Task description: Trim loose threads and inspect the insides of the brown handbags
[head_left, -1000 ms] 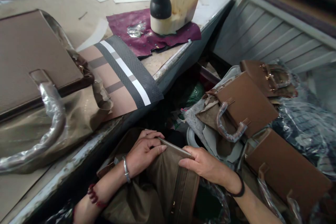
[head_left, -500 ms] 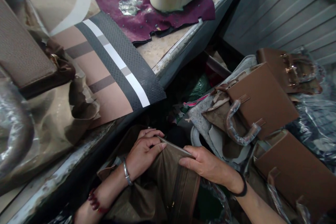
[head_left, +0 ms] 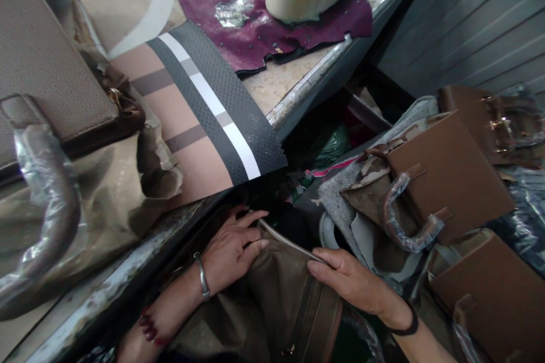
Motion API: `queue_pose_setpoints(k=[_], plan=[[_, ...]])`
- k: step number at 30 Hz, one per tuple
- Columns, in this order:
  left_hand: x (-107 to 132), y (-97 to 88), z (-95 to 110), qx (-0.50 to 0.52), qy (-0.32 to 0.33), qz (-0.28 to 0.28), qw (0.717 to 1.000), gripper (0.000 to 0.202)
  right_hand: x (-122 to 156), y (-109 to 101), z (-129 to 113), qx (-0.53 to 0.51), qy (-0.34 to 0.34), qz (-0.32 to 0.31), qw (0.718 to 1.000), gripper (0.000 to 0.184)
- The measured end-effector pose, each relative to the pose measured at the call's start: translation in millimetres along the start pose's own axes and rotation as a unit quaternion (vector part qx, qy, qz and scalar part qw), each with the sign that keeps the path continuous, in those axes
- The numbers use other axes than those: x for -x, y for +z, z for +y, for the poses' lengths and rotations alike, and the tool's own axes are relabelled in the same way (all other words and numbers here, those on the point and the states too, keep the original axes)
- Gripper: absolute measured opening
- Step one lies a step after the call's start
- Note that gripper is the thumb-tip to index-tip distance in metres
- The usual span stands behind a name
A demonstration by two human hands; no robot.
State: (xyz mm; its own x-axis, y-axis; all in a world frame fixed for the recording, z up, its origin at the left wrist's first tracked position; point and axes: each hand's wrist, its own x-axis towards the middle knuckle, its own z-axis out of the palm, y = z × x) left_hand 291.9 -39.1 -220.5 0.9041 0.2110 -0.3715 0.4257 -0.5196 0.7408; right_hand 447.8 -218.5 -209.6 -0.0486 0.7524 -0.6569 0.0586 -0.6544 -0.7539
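Your right hand (head_left: 349,281) has its grip closed on the pale edge of the brown cloth (head_left: 281,278), thumb on top. Your left hand (head_left: 234,247) touches the cloth near the other end of this same edge, with the fingers somewhat spread; I cannot tell if its grip is closed. The cloth hangs in folds below your two hands, just beside the surface (head_left: 266,89), and low on it a zip pull (head_left: 288,350) is shining. On the surface, at your left, there is a bag (head_left: 46,57), its handle (head_left: 53,198) wrapped in clear plastic. Next to it lies a striped sheet (head_left: 208,108). Beyond, a pot (head_left: 289,3) stands on purple material (head_left: 306,37). Other bags (head_left: 455,176) are at your right.
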Motion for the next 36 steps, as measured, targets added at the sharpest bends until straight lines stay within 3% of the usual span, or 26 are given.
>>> queue_pose_setpoints(k=[12,36], plan=[[-6.6,-0.9,-10.7,0.188,-0.018,-0.006,0.982,0.029,5.2,-2.7,10.3,-0.03,0.023,-0.006,0.999,0.037],[-6.6,5.4,-9.0,0.217,-0.062,0.06,0.972,0.025,-0.4,-4.7,16.7,-0.092,0.025,-0.033,0.995,0.03]])
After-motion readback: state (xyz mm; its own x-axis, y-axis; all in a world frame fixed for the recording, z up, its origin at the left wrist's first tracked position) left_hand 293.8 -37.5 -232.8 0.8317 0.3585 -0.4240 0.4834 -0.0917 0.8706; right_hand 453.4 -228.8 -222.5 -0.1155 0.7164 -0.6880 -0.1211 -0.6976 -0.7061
